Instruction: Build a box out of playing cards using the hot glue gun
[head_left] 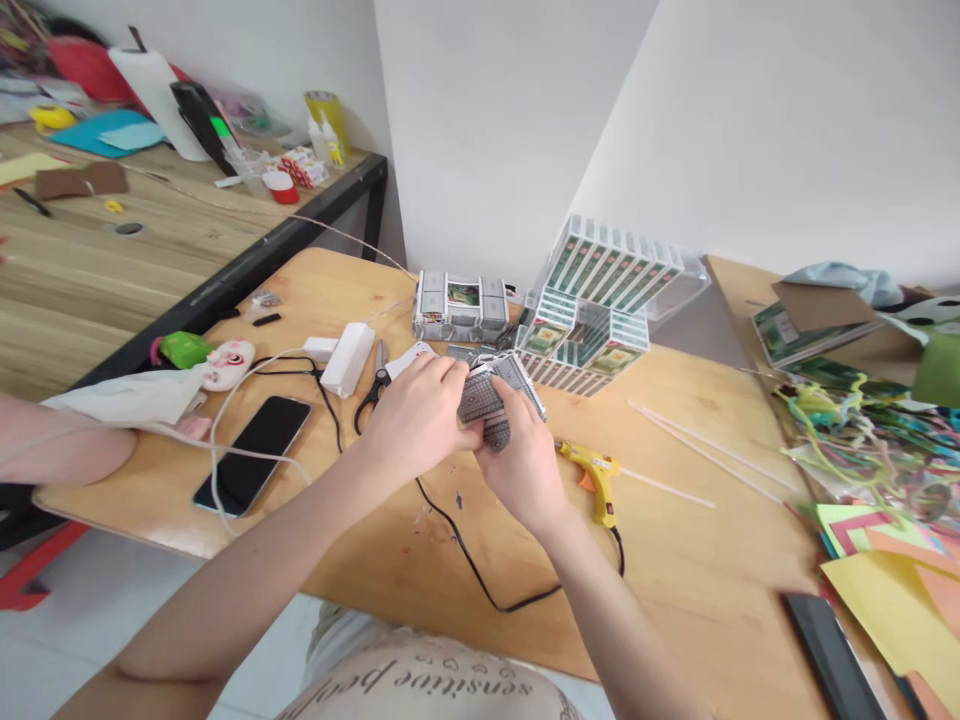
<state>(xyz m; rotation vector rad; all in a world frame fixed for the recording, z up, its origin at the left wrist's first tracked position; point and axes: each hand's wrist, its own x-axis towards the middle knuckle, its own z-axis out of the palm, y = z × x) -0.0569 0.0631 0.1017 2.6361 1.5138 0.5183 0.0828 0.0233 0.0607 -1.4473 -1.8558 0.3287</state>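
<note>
Grey patterned piece (480, 400) over the worktop (690, 590), pinched in my left hand (420, 415) and right hand (523, 468), yellow glue gun (598, 476) at four o'clock from it. Working remotely, I judge it light, stiff and crushable, best gripped by its edges.

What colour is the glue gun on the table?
The glue gun is yellow with an orange trigger; the head view shows it best.
</note>
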